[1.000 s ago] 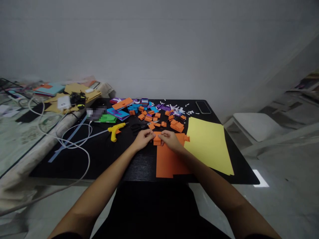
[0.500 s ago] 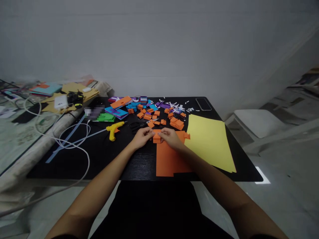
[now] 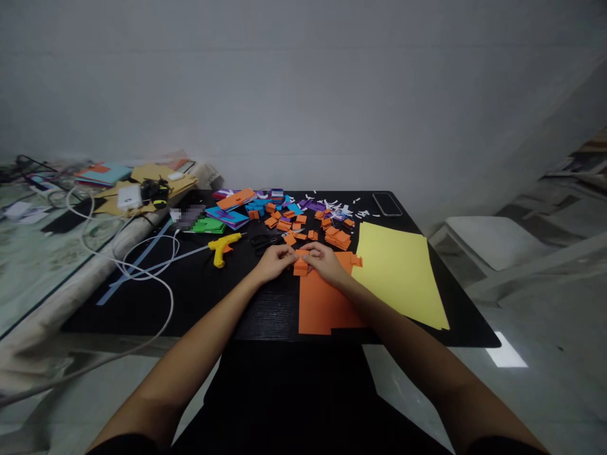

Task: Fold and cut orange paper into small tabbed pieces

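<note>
Between my two hands is a small folded piece of orange paper (image 3: 300,268). My left hand (image 3: 276,262) pinches its left side, and my right hand (image 3: 323,260) grips its right side with the fingers bent over it. Beneath my right hand and forearm lies a large orange paper sheet (image 3: 320,306). A small folded orange tab (image 3: 356,260) rests at that sheet's upper right corner. Just beyond my hands are several small folded orange pieces (image 3: 284,225) and a stack of orange paper pieces (image 3: 337,237). Black-handled scissors (image 3: 263,241) lie beyond my left hand.
A yellow glue gun (image 3: 222,246) lies on the black table (image 3: 190,303) at left, near a looped white cable (image 3: 142,265). Yellow paper sheets (image 3: 401,272) lie at right. A phone (image 3: 387,204), white paper scraps (image 3: 339,210) and coloured folded papers (image 3: 230,215) are farther back.
The view has shifted slightly. My fingers have moved a little on the small orange paper, which both hands still hold; its top edge now looks more covered by the fingers.
</note>
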`<action>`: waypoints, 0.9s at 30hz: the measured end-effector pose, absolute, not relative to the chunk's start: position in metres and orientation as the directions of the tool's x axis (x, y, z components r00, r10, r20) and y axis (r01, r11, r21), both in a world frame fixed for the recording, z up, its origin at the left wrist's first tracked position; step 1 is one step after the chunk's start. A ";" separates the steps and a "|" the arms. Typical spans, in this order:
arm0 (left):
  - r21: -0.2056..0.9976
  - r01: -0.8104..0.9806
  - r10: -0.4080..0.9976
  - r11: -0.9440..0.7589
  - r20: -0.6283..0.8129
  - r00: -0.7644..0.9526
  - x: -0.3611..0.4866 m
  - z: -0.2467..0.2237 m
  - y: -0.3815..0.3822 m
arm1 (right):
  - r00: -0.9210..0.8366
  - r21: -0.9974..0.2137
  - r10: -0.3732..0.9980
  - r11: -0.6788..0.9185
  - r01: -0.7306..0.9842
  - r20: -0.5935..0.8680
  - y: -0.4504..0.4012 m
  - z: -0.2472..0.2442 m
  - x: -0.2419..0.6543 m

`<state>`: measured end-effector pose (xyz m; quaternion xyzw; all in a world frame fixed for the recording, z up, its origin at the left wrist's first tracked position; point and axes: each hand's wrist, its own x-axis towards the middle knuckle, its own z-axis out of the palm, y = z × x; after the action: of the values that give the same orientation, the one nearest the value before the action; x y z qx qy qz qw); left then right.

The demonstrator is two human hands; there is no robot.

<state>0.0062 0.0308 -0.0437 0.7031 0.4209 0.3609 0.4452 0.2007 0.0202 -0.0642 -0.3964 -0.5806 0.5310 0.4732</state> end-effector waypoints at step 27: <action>0.739 0.596 0.938 -0.314 0.339 0.073 -0.009 -0.034 0.032 | -0.258 -0.991 0.957 0.135 0.000 0.130 0.014 -0.057 0.201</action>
<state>-0.0092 0.0318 -0.0336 0.7016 0.5466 0.4056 0.2107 0.2011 0.0137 -0.0572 -0.4007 -0.5975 0.5216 0.4586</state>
